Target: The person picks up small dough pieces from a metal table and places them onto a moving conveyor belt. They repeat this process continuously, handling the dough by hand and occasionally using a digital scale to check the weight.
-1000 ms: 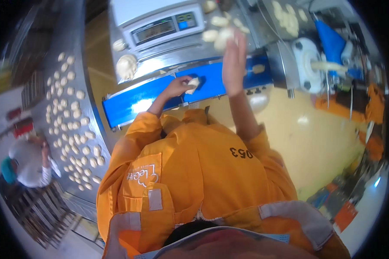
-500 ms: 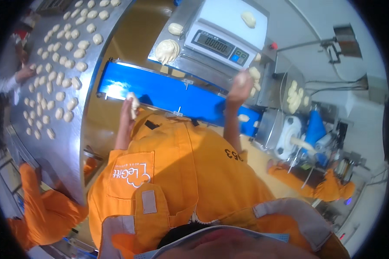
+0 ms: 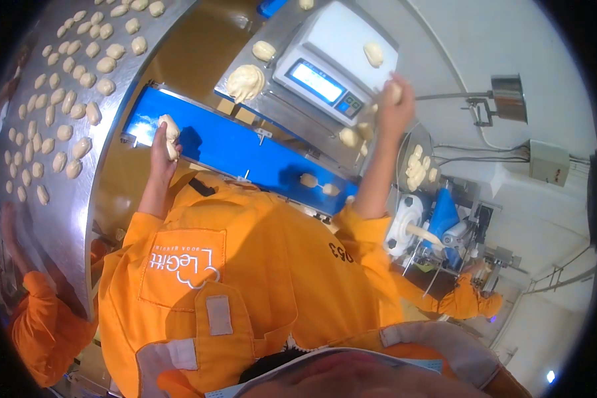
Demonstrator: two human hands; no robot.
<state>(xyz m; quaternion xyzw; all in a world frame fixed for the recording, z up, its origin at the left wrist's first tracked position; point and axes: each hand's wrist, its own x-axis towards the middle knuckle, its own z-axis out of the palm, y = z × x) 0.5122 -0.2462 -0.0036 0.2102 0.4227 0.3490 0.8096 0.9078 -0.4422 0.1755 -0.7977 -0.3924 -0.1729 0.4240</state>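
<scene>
While left grip [image 3: 162, 151] curls round dough [image 3: 169, 123], long axis pointing forward, right grip [image 3: 398, 99] seemingly closed on another piece [image 3: 396, 93]

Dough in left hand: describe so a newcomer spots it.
Find the blue belt in front of the white scale. Near the belt's left end, the left hand holds a lumpy dough piece. Unlike the loose pieces farther right on the belt, it's held.

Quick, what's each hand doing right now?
Left hand: closed, holding a dough lump by the blue belt.
Right hand: closed, holding a dough piece by the scale.
</scene>
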